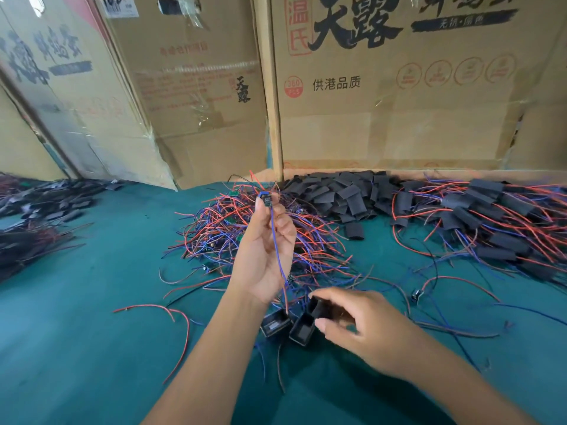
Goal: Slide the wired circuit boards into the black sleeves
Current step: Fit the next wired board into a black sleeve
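One circuit board (266, 200) pinched upright in my left hand (266, 246), wires hanging toward my right hand (359, 326) (nearer, lower), which grips an open black sleeve (319, 306).

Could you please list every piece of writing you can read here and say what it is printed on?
"天露": right cardboard box, large black brush characters.
"温氏": same box, red stamp.
"供港品质": same box, black print.
"360 PCS": same box, red circle.
"天露": middle cardboard box, small black print.
Remaining box print is too blurred to read.

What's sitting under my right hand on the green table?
Your right hand holds one black sleeve. Two more open-ended sleeves lie beside it on the green table. Anything beneath the palm is hidden.
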Tool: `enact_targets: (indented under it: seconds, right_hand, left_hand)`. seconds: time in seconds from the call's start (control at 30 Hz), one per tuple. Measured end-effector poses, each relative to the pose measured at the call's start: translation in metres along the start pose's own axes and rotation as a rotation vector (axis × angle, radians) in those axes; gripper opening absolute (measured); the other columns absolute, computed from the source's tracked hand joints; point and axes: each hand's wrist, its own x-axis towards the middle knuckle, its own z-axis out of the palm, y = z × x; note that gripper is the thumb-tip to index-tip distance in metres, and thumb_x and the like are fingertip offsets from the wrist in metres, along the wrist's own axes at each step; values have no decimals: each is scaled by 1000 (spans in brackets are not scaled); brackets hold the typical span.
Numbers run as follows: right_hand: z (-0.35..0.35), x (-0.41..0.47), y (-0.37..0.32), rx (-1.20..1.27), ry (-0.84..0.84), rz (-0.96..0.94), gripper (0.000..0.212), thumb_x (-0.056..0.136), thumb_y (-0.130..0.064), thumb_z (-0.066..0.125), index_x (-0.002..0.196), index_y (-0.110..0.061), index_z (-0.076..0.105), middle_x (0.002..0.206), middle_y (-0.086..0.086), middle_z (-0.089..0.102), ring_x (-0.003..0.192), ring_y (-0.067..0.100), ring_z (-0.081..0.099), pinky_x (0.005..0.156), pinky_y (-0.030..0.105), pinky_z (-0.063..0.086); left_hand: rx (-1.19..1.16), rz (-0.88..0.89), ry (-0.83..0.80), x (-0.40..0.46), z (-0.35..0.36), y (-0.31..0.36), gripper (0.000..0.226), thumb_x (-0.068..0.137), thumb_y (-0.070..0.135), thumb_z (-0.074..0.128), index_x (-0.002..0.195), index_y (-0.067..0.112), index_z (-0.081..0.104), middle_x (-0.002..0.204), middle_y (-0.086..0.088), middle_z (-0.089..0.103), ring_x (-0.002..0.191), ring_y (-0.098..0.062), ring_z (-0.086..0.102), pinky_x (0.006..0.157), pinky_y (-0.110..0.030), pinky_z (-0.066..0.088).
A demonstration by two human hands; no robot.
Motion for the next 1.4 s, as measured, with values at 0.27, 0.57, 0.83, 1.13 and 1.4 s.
enact_targets:
  seconds: [0.27,0.57,0.83,1.13,1.4]
  right_hand:
    - [10,-2,-16,21,-5,-23,38,97,-36,55,135,-32,50,103,-29,53,85,-19,52,78,2,36]
    - [12,-3,-18,91,-7,-69,39,97,-37,55,135,-33,49,110,-35,53,87,-15,57,78,2,38]
    - [13,-4,-22,155,8,-65,39,94,-38,56,132,-33,51,107,-30,57,85,-10,60,74,5,40]
    - [17,-4,-28,319,77,-15,25,95,-31,57,119,-26,61,93,-13,70,86,8,69,79,23,53]
    - [6,0,-19,78,332,22,28,95,-36,57,122,-29,62,98,-20,68,94,0,62,86,20,45]
  left_hand:
    - [-32,-7,-8,-2,4,-5,24,93,26,56,106,6,61,79,1,46,65,-8,40,57,-17,43]
    - [-2,14,2,0,1,-3,23,94,26,56,105,6,59,80,-1,50,63,-10,46,61,-18,45]
    - [89,60,8,1,-1,-2,20,94,27,56,103,9,53,80,0,51,64,-9,46,61,-18,45]
    - [167,82,-5,0,-4,-2,18,94,27,59,101,11,55,86,0,51,66,-10,49,63,-20,46]
    - [499,117,-88,-7,1,-13,6,89,15,63,93,13,67,85,-6,61,76,-16,54,73,-26,46]
